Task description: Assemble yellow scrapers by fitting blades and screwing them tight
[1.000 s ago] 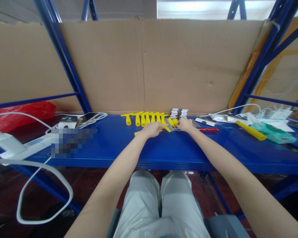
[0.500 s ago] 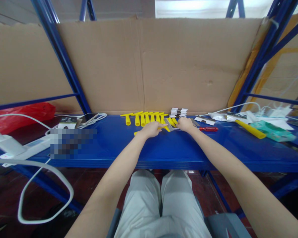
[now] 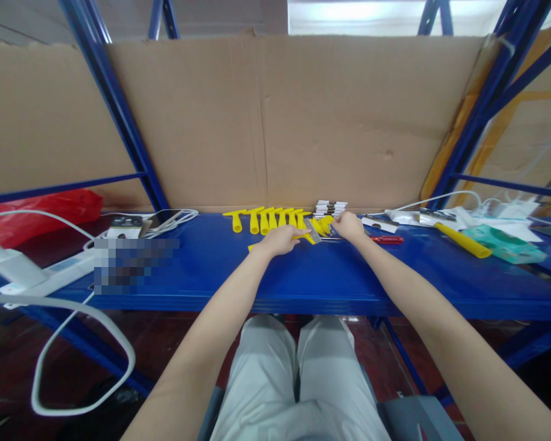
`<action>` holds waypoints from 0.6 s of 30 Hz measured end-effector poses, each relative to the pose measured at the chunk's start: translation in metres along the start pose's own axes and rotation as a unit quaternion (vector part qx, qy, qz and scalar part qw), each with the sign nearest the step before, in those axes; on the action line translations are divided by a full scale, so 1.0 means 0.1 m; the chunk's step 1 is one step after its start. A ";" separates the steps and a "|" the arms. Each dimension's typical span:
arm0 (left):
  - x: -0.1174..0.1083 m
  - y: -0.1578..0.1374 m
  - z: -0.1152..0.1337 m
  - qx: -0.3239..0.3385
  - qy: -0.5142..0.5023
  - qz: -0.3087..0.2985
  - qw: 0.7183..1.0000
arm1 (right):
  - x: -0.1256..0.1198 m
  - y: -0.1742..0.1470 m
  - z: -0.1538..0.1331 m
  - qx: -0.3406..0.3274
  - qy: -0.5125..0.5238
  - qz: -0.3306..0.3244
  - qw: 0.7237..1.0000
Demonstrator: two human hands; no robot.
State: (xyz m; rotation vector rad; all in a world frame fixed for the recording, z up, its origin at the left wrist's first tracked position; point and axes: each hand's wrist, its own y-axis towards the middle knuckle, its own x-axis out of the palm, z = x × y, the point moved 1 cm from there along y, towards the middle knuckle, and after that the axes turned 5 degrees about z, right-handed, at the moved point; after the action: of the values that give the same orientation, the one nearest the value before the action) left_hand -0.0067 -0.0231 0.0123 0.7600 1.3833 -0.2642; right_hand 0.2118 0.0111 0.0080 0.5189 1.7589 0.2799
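My left hand (image 3: 281,240) is closed round a yellow T-shaped scraper (image 3: 309,239), whose handle end pokes out behind the hand. A greyish flat blade (image 3: 312,231) lies at the scraper's head. Beside it, my right hand (image 3: 349,226) is closed, its fingertips by a small heap of yellow plastic pieces (image 3: 322,225); whatever is between those fingers is too small to make out. Several more yellow T-shaped scrapers (image 3: 254,223) lie in a row behind my left hand. A stack of small white and black packets (image 3: 330,209) stands behind the yellow pieces.
On the right are a red-handled screwdriver (image 3: 386,240), a white card (image 3: 380,224), a yellow tube-like handle (image 3: 463,240) and a green packet (image 3: 505,244). A power strip (image 3: 59,274) and cables lie left. Cardboard (image 3: 303,122) walls off the blue table's (image 3: 312,275) back.
My right hand has moved slightly right and up, away from the scraper's head, uncovering more of the yellow pieces. My left hand has stayed in place with the scraper.
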 end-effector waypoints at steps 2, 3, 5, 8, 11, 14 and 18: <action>0.00 0.00 0.00 0.002 -0.002 0.000 1.000 | -0.02 0.04 0.06 0.020 0.058 0.045 0.997; 0.00 0.00 0.00 0.003 -0.003 0.000 1.000 | -0.04 0.06 0.09 0.029 0.089 0.071 0.993; 0.00 0.00 0.00 0.002 -0.005 0.000 1.000 | -0.07 0.10 0.16 0.053 0.152 0.125 0.979; 0.00 0.00 0.00 0.000 -0.009 0.001 1.000 | -0.11 0.18 0.26 0.109 0.245 0.189 0.945; 0.00 0.00 0.00 -0.001 -0.012 -0.001 1.000 | -0.11 0.24 0.34 0.173 0.350 0.208 0.897; 0.01 0.01 -0.01 0.007 -0.009 -0.003 1.000 | -0.09 0.25 0.33 0.227 0.464 0.172 0.839; 0.02 0.01 -0.01 0.008 -0.002 -0.003 1.000 | -0.06 0.18 0.24 0.258 0.544 0.022 0.798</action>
State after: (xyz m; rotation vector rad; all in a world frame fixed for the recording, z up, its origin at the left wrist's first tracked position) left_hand -0.0069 -0.0213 0.0109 0.7690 1.3803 -0.2817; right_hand 0.2397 0.0219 0.0147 0.8893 3.0001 0.1114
